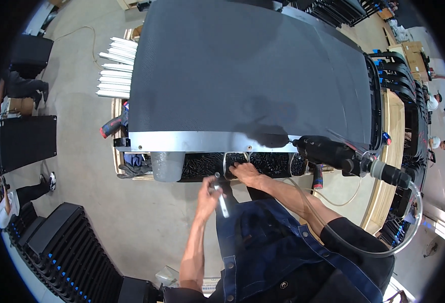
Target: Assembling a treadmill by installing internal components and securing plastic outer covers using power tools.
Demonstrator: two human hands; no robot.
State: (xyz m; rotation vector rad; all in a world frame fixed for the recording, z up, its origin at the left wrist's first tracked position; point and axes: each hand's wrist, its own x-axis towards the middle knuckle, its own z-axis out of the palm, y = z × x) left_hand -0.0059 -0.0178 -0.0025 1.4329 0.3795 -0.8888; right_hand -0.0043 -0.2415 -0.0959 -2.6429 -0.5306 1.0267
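My left hand [208,196] is closed around a short, flat silver metal bar [223,205], held just in front of the parts trough. To its right, my right hand [246,173] reaches over the trough, fingers bent down at a divider among small black screw-like parts [268,162]. What its fingertips pinch, if anything, is hidden. More small black parts [202,164] fill the compartment on the left. Beyond both hands lies a large dark grey panel [253,70] with a silver metal strip [192,141] along its near edge.
A black power tool [328,153] with a clear hose [418,212] hangs at the right, above the panel's near edge. Cordless drivers [112,126] [318,178] and a grey plastic container [167,166] are close by. White strips [116,76] stick out left. Stacked black panels [73,247] stand lower left.
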